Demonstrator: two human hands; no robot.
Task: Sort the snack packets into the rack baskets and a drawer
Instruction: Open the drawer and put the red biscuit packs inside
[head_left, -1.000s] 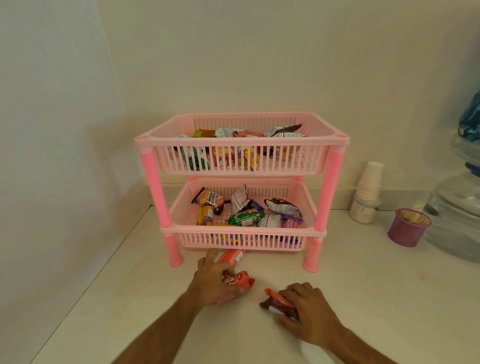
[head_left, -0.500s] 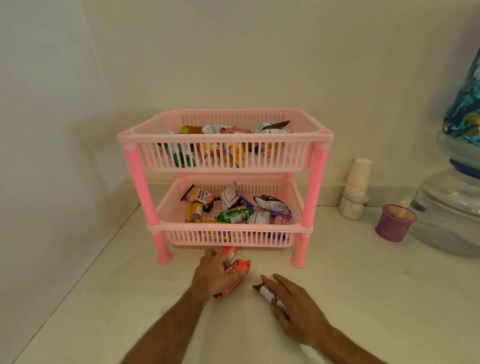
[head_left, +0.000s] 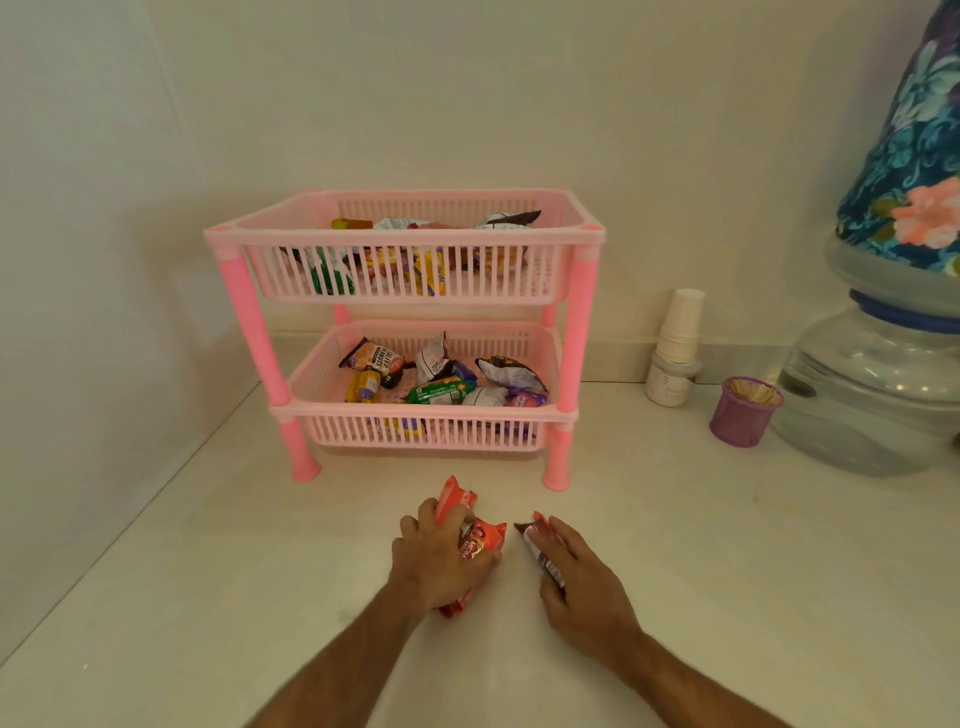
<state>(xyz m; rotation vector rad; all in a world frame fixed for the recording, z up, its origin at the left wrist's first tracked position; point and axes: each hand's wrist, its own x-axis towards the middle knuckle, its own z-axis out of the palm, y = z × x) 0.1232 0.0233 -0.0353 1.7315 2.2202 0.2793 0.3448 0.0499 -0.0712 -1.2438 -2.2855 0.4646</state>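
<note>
A pink two-tier rack (head_left: 576, 332) stands in the counter's corner. Its upper basket (head_left: 405, 236) and lower basket (head_left: 431, 413) both hold several snack packets (head_left: 436, 392). In front of the rack, my left hand (head_left: 439, 564) presses down on a bunch of red packets (head_left: 480, 540) lying on the counter, fingers wrapped over them. My right hand (head_left: 582, 587) lies beside it, fingers closed around a dark brown and red packet (head_left: 540, 551) that rests on the counter. No drawer is in view.
A stack of paper cups on a white jar (head_left: 675, 348) and a purple cup of sticks (head_left: 743, 410) stand right of the rack. A water dispenser jar (head_left: 872, 395) with a floral cover fills the right edge. Walls close the left and back.
Both hands have drawn back from the rack toward me, dragging their packets along the counter. The view has also pulled back and tilted.
</note>
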